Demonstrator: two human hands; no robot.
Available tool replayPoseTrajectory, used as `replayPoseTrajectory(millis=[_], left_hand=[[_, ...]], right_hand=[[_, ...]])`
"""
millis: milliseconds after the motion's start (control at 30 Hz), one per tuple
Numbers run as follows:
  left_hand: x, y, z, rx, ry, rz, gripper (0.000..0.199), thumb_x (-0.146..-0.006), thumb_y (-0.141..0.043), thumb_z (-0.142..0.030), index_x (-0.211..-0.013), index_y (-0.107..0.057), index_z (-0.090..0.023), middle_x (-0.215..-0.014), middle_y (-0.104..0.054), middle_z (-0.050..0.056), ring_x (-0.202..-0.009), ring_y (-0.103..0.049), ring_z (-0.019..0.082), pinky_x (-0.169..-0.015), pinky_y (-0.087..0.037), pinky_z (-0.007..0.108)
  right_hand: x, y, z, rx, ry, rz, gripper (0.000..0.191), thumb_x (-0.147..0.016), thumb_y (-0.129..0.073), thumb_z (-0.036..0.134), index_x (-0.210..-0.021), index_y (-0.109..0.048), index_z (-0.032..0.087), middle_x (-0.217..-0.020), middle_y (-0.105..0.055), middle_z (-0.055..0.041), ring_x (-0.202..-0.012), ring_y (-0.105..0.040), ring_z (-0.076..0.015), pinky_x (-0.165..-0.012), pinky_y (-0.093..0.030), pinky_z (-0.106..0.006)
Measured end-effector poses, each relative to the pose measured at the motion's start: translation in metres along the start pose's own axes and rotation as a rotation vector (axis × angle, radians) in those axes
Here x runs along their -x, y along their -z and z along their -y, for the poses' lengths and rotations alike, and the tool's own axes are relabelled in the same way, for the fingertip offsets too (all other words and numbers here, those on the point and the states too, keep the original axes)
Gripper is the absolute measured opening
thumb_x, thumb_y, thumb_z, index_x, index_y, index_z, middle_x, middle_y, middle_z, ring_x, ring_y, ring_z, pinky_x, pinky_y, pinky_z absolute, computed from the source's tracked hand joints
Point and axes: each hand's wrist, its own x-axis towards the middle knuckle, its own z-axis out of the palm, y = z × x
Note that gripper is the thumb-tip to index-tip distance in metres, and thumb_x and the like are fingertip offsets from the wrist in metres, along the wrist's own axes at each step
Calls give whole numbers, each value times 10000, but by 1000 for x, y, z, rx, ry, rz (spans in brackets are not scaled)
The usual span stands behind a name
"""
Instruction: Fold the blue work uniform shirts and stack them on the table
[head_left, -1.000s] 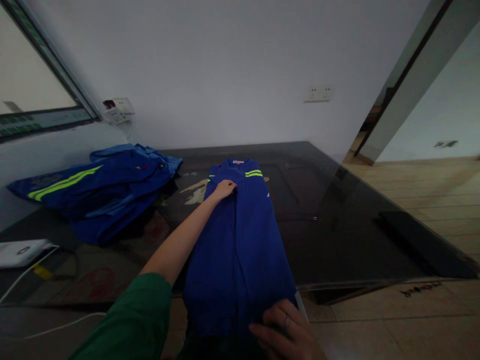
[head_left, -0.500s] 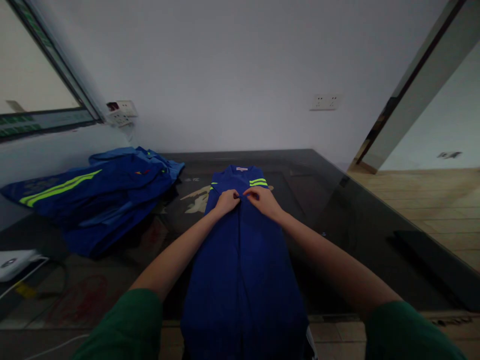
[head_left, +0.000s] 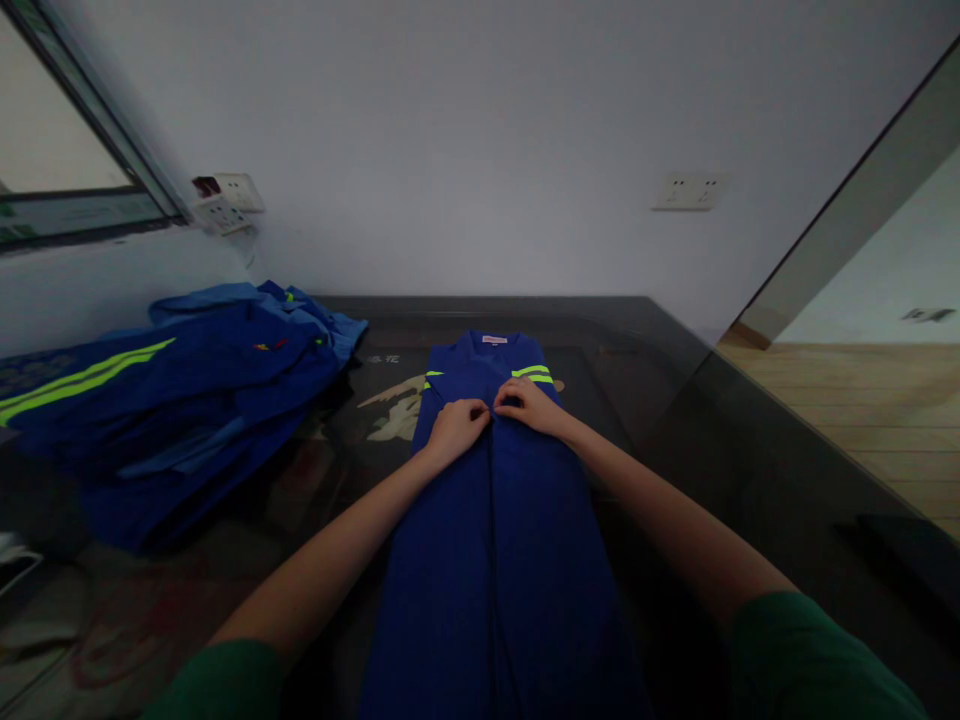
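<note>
A blue work jacket (head_left: 450, 560) with yellow-green stripes lies front side up, its collar and white label at the far end. Its long front seam runs down the middle towards me. My left hand (head_left: 459, 428) is closed in a pinch at the left side of this seam, below the collar. Close by on the other side, my right hand (head_left: 529, 405) pinches the cloth just under the right chest stripes. The fingertips of both hands nearly meet. Whatever small part of the front edge lies between them is too small to make out.
A heap of blue garments (head_left: 202, 400) with similar stripes lies to the left on the dark glossy table (head_left: 675, 500). A dark flat object (head_left: 907, 560) rests near the right edge. Sockets (head_left: 690, 190) sit on the wall behind. A white device (head_left: 15, 560) is at far left.
My view has shifted a little nearer the table. My left fingers now pinch closer to my right ones at the seam, and the gap between the two hands has narrowed.
</note>
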Motion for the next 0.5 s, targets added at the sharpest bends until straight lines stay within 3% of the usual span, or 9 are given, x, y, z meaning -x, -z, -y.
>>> replayPoseTrajectory(millis=[167,300,500], left_hand=[[5,3,5,132,-20,22,137,-790,-637,-186,-925,-658,-171,-830,-687,31,-765,-642,152,-713,-494,249],[14,5,7,-18,-107,6,85,-772,-660,-181,-854,-659,-156,-935,-631,59,-847,-612,168,-784,-500,288],[24,9,5,-130,-170,66,84,-803,-632,-176,-883,-656,-188,-929,-654,40,-918,-613,191,-864,-477,326]], right_hand=[[0,-9,-6,67,-64,75,114,-903,-556,247,-885,-630,162,-939,-642,-49,-944,-530,-175,-919,-355,-337],[-4,-16,-1,165,-123,98,113,-910,-541,246,-881,-609,159,-946,-624,-57,-948,-493,-184,-882,-351,-330],[-7,-18,15,314,-200,97,125,-918,-512,263,-890,-599,179,-993,-605,-70,-1001,-461,-230,-795,-359,-328]])
